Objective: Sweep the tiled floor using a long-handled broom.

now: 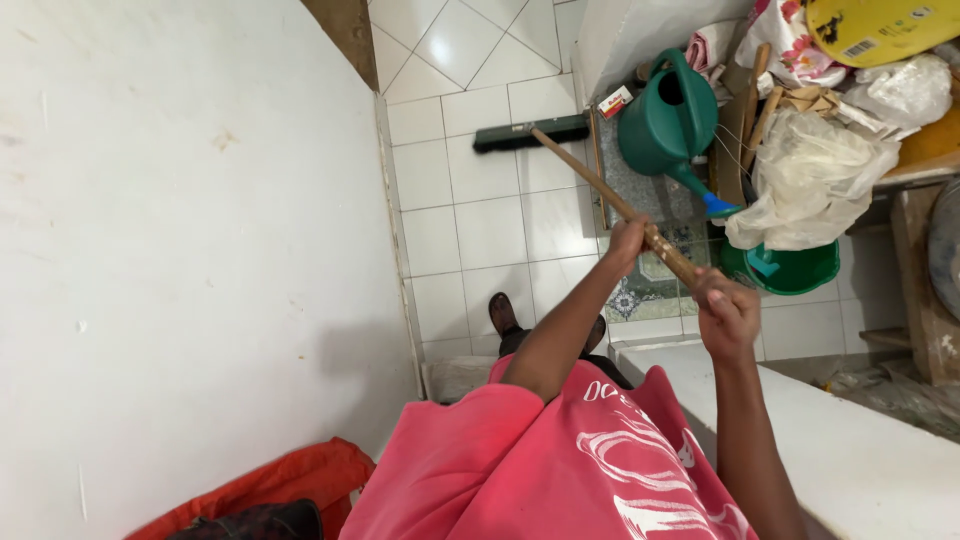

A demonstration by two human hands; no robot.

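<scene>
The push broom (531,133) has a long wooden handle, worn and pale brown, and a dark green brush head that lies flat on the white tiled floor (480,215) beside the green watering can (668,118). The left hand (627,243) and the right hand (727,317) both grasp the handle firmly. The handle's upper end is hidden inside the right hand, and the brush's right end is hard to make out.

Broom handle (590,180) in my hands: bare wood, matt, worn. Broom head (530,133): dark bristles, dull. Floor tiles (480,220): glazed ceramic, smooth, faint sheen. Watering can (665,115): green plastic, semi-glossy. Bag (810,180): thin, crinkled, translucent plastic. My shirt (560,460): pink cloth, matt. Wall (180,250): painted, scuffed.
</scene>
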